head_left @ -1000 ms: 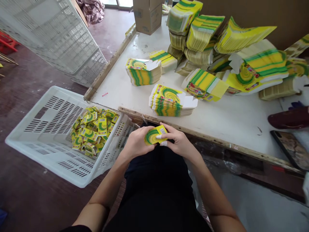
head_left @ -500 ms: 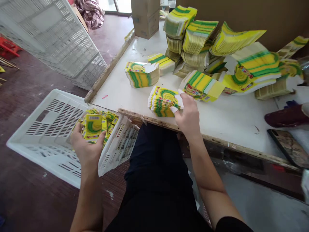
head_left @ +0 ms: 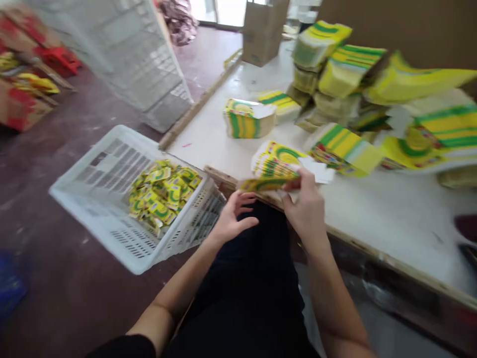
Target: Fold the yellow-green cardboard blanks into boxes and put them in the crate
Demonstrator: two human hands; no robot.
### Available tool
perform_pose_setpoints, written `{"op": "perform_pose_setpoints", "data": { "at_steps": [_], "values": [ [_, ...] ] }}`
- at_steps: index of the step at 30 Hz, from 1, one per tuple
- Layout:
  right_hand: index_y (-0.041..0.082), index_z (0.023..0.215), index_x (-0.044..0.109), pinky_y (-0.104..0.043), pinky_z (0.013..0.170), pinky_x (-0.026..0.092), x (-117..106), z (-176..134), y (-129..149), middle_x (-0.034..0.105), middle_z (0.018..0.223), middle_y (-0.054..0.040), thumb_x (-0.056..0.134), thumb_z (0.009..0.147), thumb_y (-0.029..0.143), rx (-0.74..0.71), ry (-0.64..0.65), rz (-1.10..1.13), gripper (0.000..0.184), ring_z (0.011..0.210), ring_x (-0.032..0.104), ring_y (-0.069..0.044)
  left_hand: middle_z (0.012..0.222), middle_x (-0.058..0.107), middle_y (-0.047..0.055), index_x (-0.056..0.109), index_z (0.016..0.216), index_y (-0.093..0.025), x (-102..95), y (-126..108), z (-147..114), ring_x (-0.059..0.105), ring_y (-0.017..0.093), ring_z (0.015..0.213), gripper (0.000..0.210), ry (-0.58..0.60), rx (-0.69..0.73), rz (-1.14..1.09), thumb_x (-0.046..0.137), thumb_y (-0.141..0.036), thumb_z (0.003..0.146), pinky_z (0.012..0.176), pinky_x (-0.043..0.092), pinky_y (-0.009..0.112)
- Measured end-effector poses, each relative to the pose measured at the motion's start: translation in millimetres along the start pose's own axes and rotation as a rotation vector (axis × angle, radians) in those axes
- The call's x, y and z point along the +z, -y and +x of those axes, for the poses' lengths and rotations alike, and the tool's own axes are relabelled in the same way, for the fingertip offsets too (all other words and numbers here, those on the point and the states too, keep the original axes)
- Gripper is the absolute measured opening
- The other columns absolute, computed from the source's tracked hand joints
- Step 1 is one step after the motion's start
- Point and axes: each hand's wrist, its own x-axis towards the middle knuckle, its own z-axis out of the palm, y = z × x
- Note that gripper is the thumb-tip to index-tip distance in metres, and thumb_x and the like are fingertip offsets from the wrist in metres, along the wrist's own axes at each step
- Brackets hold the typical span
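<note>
Your right grip (head_left: 296, 195) pinches carton (head_left: 266, 184) by one end, presumably leaving other free; left grip (head_left: 235, 219) empty, fingers spread; crate (head_left: 95, 233) at ten o'clock.

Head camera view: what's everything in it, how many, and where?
Table: 1, white, ahead
Carton stacks: several, yellow-green, on the table
Held carton: 1, yellow-green, in the right hand
Cardboard box: 1, brown, table's far left corner
Panel: 1, brown, behind the carton stacks
Open crate: 1, white, floor, left
Small packs: many, yellow-green, in the open crate
Tall crates: count unclear, white, upper left
Crumpled heap: 1, pinkish, far floor
Boxes: count unclear, red and brown, far left
Blurred thing: 1, blue, lower left edge
Cut-off items: two, dark, right edge
Clothing: uncounted, dark, bottom centre
Left hand: 1, open, near held carton
Right hand: 1, gripping held carton
</note>
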Motion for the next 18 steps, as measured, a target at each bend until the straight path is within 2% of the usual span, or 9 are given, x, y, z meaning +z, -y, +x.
{"op": "perform_pose_setpoints", "data": {
  "at_steps": [2, 5, 7, 10, 13, 16, 18],
  "values": [
    [0.022, 0.121, 0.051, -0.034, 0.066, 0.055, 7.6, -20.2, 9.2, 0.065, 0.076, 0.0000, 0.058, 0.082, 0.024, -0.028, 0.074, 0.165, 0.040, 0.069, 0.064, -0.021, 0.140, 0.056, 0.016, 0.048, 0.134, -0.023, 11.9, -3.1, 5.5, 0.058, 0.032, 0.123, 0.096, 0.004, 0.050, -0.259, 0.086, -0.057, 0.053, 0.100, 0.048, 0.044],
    [0.023, 0.121, 0.051, -0.030, 0.059, 0.053, 25.3, -42.1, 15.1, 0.062, 0.074, 0.0021, 0.066, 0.081, 0.029, 0.072, 0.159, 0.434, 0.044, 0.062, 0.063, -0.017, 0.126, 0.066, 0.017, 0.059, 0.121, -0.018, 23.5, -8.5, 14.3, 0.059, 0.033, 0.123, 0.076, 0.018, 0.088, -0.521, 0.074, -0.068, 0.065, 0.104, 0.044, 0.045],
    [0.023, 0.122, 0.050, -0.030, 0.060, 0.054, 35.7, -49.8, 19.9, 0.063, 0.077, 0.0016, 0.072, 0.077, 0.030, 0.181, 0.123, 0.604, 0.051, 0.065, 0.064, -0.017, 0.111, 0.071, 0.018, 0.064, 0.109, -0.015, 27.6, -11.3, 18.4, 0.063, 0.035, 0.115, 0.075, -0.008, 0.096, -0.629, 0.071, -0.073, 0.062, 0.100, 0.047, 0.047],
    [0.023, 0.122, 0.052, -0.032, 0.063, 0.055, 40.9, -57.5, 30.7, 0.064, 0.083, -0.0002, 0.076, 0.073, 0.031, 0.316, 0.128, 0.717, 0.055, 0.070, 0.065, -0.017, 0.089, 0.071, 0.015, 0.063, 0.099, -0.015, 30.4, -16.4, 18.5, 0.067, 0.035, 0.103, 0.076, -0.172, 0.098, -0.689, 0.069, -0.077, 0.055, 0.091, 0.051, 0.049],
    [0.024, 0.118, 0.054, -0.031, 0.066, 0.055, 39.1, -65.3, 37.9, 0.065, 0.080, 0.0007, 0.077, 0.071, 0.030, 0.349, 0.206, 0.785, 0.053, 0.070, 0.065, -0.016, 0.071, 0.062, 0.006, 0.059, 0.089, -0.017, 30.9, -22.5, 15.7, 0.066, 0.031, 0.093, 0.070, -0.299, 0.108, -0.723, 0.070, -0.075, 0.052, 0.083, 0.052, 0.045],
    [0.023, 0.116, 0.056, -0.030, 0.068, 0.055, 39.4, -69.6, 40.1, 0.067, 0.083, -0.0003, 0.080, 0.067, 0.031, 0.366, 0.273, 0.821, 0.055, 0.074, 0.066, -0.017, 0.064, 0.049, -0.001, 0.053, 0.085, -0.019, 31.3, -24.8, 14.6, 0.061, 0.022, 0.078, 0.067, -0.373, 0.180, -0.716, 0.072, -0.075, 0.053, 0.076, 0.051, 0.036],
    [0.023, 0.113, 0.059, -0.031, 0.071, 0.056, 40.6, -68.0, 41.8, 0.069, 0.087, -0.0017, 0.082, 0.063, 0.033, 0.382, 0.298, 0.830, 0.056, 0.078, 0.067, -0.018, 0.065, 0.046, -0.003, 0.049, 0.083, -0.020, 30.9, -22.4, 14.3, 0.053, 0.014, 0.067, 0.071, -0.436, 0.200, -0.645, 0.070, -0.080, 0.054, 0.070, 0.047, 0.030]
  ]
}}
